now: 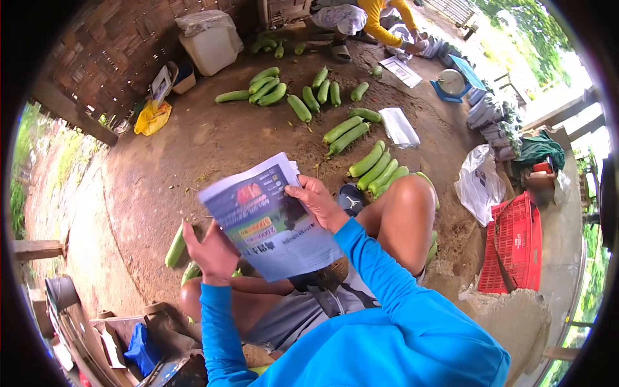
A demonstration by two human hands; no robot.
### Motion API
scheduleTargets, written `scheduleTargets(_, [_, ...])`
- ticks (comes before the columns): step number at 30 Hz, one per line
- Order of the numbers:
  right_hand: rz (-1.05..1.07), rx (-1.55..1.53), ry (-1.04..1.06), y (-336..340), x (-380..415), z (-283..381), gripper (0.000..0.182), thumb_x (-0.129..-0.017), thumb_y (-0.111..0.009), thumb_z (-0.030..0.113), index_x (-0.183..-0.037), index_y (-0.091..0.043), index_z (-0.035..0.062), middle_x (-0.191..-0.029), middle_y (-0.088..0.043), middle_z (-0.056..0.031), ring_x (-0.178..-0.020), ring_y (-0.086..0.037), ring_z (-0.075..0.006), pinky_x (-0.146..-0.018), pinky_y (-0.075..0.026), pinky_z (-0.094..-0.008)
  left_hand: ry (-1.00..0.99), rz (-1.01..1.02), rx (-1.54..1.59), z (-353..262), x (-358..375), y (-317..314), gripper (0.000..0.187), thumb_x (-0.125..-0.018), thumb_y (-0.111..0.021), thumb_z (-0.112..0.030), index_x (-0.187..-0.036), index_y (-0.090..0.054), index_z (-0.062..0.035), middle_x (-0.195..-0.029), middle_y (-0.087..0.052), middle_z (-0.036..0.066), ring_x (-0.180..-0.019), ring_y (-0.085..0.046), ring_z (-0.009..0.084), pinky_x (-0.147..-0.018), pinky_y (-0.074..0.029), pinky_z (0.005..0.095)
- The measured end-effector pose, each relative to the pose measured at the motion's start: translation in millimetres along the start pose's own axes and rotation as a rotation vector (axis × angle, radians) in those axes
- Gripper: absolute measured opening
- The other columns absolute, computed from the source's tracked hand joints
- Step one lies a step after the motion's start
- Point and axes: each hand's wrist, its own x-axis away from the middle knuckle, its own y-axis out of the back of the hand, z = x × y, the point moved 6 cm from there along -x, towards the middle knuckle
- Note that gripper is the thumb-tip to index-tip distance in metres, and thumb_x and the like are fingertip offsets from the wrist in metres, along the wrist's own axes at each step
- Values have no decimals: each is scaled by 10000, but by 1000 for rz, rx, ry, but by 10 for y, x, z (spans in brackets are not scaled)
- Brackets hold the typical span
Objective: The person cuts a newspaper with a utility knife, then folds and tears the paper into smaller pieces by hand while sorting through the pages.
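A printed newspaper sheet [274, 222] is held up over my lap, tilted, with its lower edge near my shorts. My right hand [319, 203] pinches the sheet's upper right edge, thumb on the printed side. At the sheet's left edge is my left hand [213, 251], its fingers apart; part of it may lie behind the paper. On the ground beside it rests a long green gourd [175, 245], and another gourd [191, 272] shows partly by my knee. Several more gourds [377, 169] lie in a row just beyond my other knee.
More gourds [261, 87] lie in groups on the dirt floor. Loose paper sheets [400, 127] lie farther off. A red crate [516, 242] and a white plastic bag [481, 184] stand at right, near a blue scale [451, 84]. A person in a yellow sleeve [380, 26] works at the back.
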Motion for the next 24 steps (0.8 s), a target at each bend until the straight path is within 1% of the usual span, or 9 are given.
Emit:
scheduleTargets(2, [-210,94,166,284,-24,-156,243,-957,-635,171,-1123,-671,-4,-1017,-692,-6,-859,-617,-64,-761,-509,-259,39,201,33,229,-55,48,816,-950,-452,-636,-1416,-469,34,-1375,-566,171,-1257,-540,309,-1036,-444,389])
scheduleTargets(7, [-344,171,194,858,-232,-768,247,-909,-661,192,-1040,-684,-16,-878,-693,-16,-761,-630,-139,-733,-505,-325,-77,-25,-784,455,-304,295,330,-956,-572,-166,-1232,-620,9,-1070,-698,62,-898,-632,137,-801,-497,284])
scheduleTargets(10, [-470,869,107,901,2,-810,323,-864,-683,228,-1055,-641,-30,-938,-663,-127,-833,-636,-285,-791,-505,-409,-215,63,-1233,525,-390,258,330,-923,-563,-122,-1208,-604,37,-974,-707,84,-829,-618,131,-720,-495,320])
scheduleTargets(12, [-640,1417,416,822,170,-798,466,-842,-680,281,-1151,-578,-53,-1108,-583,-236,-1013,-582,-406,-871,-492,-462,-328,94,-1345,563,-490,303,326,-903,-535,-87,-1190,-580,60,-864,-706,167,-713,-651,219,-646,-492,396])
scheduleTargets(14, [-596,1360,321,699,165,-813,547,-899,-657,337,-1241,-519,-67,-1275,-506,-241,-1139,-540,-364,-913,-482,-429,-554,96,-1576,582,-511,199,327,-906,-498,-79,-1193,-572,59,-823,-681,248,-660,-661,367,-612,-486,459])
scheduleTargets(15, [-439,977,286,415,224,-682,536,-936,-628,362,-1239,-523,-68,-1250,-530,-212,-1127,-549,-328,-918,-479,-412,-465,119,-1651,648,-539,192,352,-935,-493,-114,-1245,-559,40,-856,-674,286,-713,-653,460,-633,-497,487])
scheduleTargets(18, [-60,151,64,72,87,-890,534,-1071,-427,407,-1381,-489,-23,-1302,-575,-105,-1173,-536,-164,-990,-447,-319,-530,180,-1625,740,-429,-95,405,-982,-498,-222,-1298,-538,29,-869,-680,280,-781,-674,453,-689,-512,487])
scheduleTargets(20, [-46,-168,90,-65,68,-937,559,-1087,-381,421,-1427,-458,-16,-1349,-546,-81,-1210,-509,-140,-1032,-425,-303,-682,222,-1509,655,-371,-215,411,-1046,-425,-285,-1338,-547,-23,-758,-653,235,-680,-654,398,-642,-471,448])
scheduleTargets(24, [1,149,129,-316,307,-436,610,-1079,-384,463,-1445,-431,-23,-1326,-553,-95,-1186,-517,-150,-1030,-417,-295,-415,164,-1121,404,-221,-380,537,-1069,-330,-468,-1342,-568,-72,-653,-558,27,-517,-509,90,-476,-389,260])
